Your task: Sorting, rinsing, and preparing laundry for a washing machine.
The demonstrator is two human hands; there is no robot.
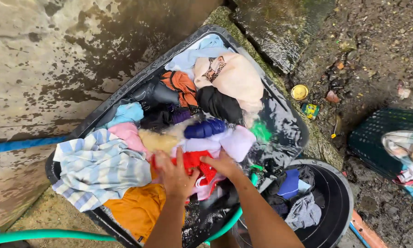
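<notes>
Head view looks down on a long black plastic tub packed with wet clothes, and both of my hands are in the pile. My left hand presses down with fingers spread on the bright red cloth garment; my right hand curls over its far edge, pinching the fabric. That red piece lies near the middle of the tub, between the orange cloth and a white garment. I judge this to be the scrubbing or kneading stage. Any next move needs a firm two-handed gather, since wet fabric is heavy and tangled with its neighbours.
</notes>
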